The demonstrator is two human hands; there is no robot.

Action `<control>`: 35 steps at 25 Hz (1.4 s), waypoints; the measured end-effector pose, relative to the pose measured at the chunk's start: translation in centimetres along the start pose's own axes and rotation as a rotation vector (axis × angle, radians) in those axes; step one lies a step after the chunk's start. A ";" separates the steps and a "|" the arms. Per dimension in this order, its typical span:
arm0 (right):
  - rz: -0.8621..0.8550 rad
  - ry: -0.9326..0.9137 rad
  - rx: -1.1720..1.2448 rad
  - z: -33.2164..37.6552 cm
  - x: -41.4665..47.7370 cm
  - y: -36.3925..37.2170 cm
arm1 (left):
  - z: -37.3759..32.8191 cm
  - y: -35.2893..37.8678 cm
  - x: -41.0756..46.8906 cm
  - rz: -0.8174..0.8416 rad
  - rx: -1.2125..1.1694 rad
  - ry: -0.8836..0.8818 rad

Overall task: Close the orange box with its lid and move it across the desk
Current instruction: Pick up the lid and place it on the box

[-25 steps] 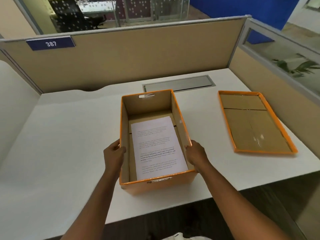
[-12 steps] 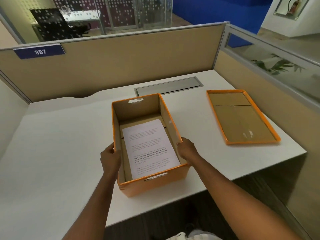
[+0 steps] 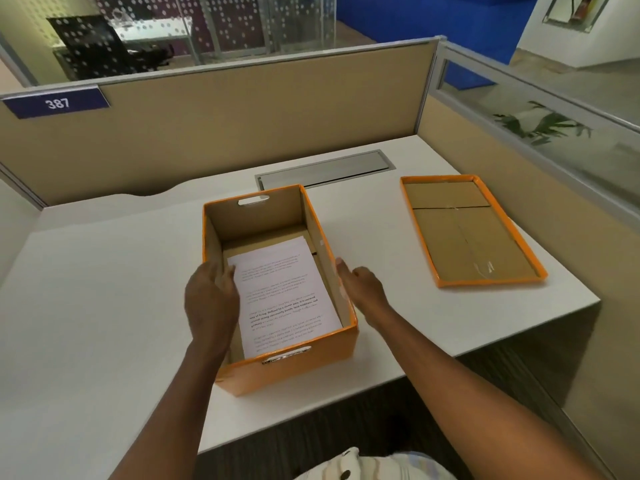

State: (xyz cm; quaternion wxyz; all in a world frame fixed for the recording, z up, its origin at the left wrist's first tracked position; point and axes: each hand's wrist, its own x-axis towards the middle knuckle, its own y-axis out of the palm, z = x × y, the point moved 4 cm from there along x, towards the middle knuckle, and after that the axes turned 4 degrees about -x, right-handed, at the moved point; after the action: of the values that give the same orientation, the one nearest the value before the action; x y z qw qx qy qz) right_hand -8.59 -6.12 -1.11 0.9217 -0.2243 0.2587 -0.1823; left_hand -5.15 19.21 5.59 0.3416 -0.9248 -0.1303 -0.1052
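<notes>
The orange box (image 3: pixel 294 362) sits open near the front edge of the white surface (image 3: pixel 104 306), printed sheets (image 3: pixel 284 292) lying inside; its lid (image 3: pixel 467 230) rests upside down well apart to the right. The left hand (image 3: pixel 211 299) hovers over the box's left wall, grip wide and holding nothing; the right hand (image 3: pixel 363 289) is just beside the right wall, grip loose and empty.
</notes>
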 end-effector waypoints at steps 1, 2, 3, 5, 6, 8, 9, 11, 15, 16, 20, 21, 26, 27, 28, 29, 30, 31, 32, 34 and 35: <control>-0.017 -0.017 -0.015 -0.3 0.8 -0.9 | -1.7 0.7 -0.2 0.006 -0.021 0.056; -0.030 -0.027 -0.026 -0.7 1.7 -1.9 | -3.6 1.7 -0.5 0.028 -0.031 0.091; -0.042 -0.027 -0.040 -1.1 2.7 -3.1 | -5.5 3.1 -0.7 0.052 -0.050 0.106; -0.073 -0.021 -0.074 -2.2 4.8 -5.9 | -9.3 6.6 -1.3 0.068 -0.139 0.123; -0.098 -0.020 -0.096 -3.0 6.0 -7.3 | -10.9 8.9 -1.8 0.091 -0.170 0.150; -0.152 -0.019 -0.131 -4.4 8.0 -10.2 | -14.0 13.7 -2.8 0.200 -0.175 0.197; -0.169 -0.017 -0.147 -5.2 8.8 -11.5 | -15.0 16.0 -3.2 0.269 -0.182 0.188; -0.191 -0.009 -0.179 -6.8 10.8 -14.5 | -17.0 20.7 -3.9 0.382 -0.205 0.110; -0.247 0.029 -0.219 -9.6 14.8 -19.8 | -17.8 29.5 -4.2 0.626 -0.208 -0.190; -0.255 0.034 -0.222 -10.1 15.5 -20.7 | -17.5 31.2 -4.3 0.666 -0.212 -0.261; -0.348 0.057 -0.258 -12.0 18.1 -24.9 | -16.7 36.6 -5.2 0.736 -0.154 -0.417; -0.390 0.067 -0.272 -12.6 18.8 -26.1 | -16.7 37.7 -5.4 0.751 -0.147 -0.446; -0.501 0.233 -0.388 -16.3 20.4 -31.0 | -16.2 40.7 -6.8 0.790 -0.206 -0.606; -0.488 0.287 -0.392 -17.1 20.7 -31.6 | -16.2 41.0 -7.0 0.802 -0.236 -0.640; -0.469 0.331 -0.387 -17.8 20.9 -32.1 | -16.2 41.4 -7.1 0.807 -0.284 -0.686; -0.448 0.359 -0.383 -18.3 21.2 -32.3 | -16.2 41.7 -7.2 0.813 -0.322 -0.735; -0.432 0.373 -0.383 -18.7 21.3 -32.4 | -16.1 42.0 -7.3 0.815 -0.345 -0.768; -0.422 0.379 -0.392 -18.9 21.4 -32.4 | -16.1 42.1 -7.3 0.818 -0.336 -0.777; -0.420 0.383 -0.401 -19.0 21.5 -32.4 | -16.0 42.3 -7.3 0.821 -0.328 -0.767; -0.431 0.410 -0.399 -19.0 21.6 -32.4 | -16.2 42.2 -7.3 0.840 -0.280 -0.711; -0.436 0.422 -0.402 -19.0 21.6 -32.3 | -16.5 41.9 -7.3 0.845 -0.265 -0.689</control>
State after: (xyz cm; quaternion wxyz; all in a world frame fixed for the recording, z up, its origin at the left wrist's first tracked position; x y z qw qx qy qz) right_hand -9.09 -48.90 -7.78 0.7248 -0.4085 0.4200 -0.3625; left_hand -0.66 -23.63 -9.53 0.1725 -0.9125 0.1620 0.3335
